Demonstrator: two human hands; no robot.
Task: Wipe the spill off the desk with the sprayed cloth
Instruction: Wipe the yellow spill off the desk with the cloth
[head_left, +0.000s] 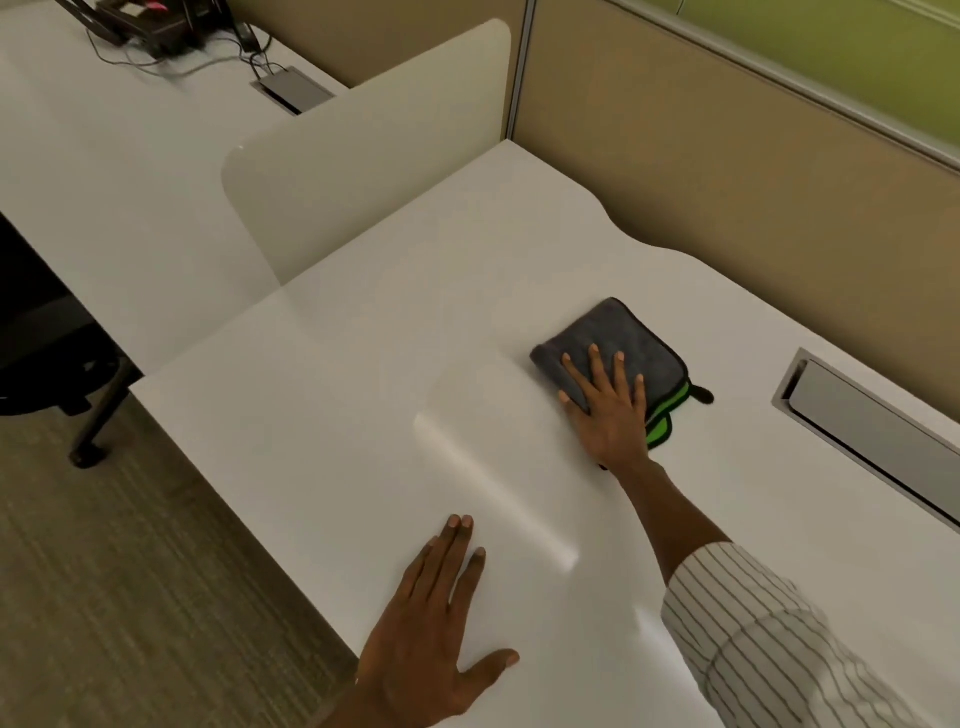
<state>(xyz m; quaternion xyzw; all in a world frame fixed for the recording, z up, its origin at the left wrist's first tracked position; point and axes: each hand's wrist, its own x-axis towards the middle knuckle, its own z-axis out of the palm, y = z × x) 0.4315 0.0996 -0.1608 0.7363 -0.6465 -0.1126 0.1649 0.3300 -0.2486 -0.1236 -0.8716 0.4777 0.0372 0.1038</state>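
A folded grey cloth (618, 332) with green and black edging lies on the white desk (363, 374), right of centre. My right hand (610, 410) presses flat on the cloth's near half, fingers spread. My left hand (431, 618) rests palm down on the bare desk near its front edge, fingers extended, holding nothing. A faint shiny streak (493, 483) runs across the desk between my two hands. No clear puddle shows.
A metal cable hatch (872, 431) is set into the desk at the right. A cream divider panel (374, 156) stands at the desk's left end, tan partition walls behind. The neighbouring desk holds cables and dark equipment (156, 26). A chair base (93, 410) stands on the carpet.
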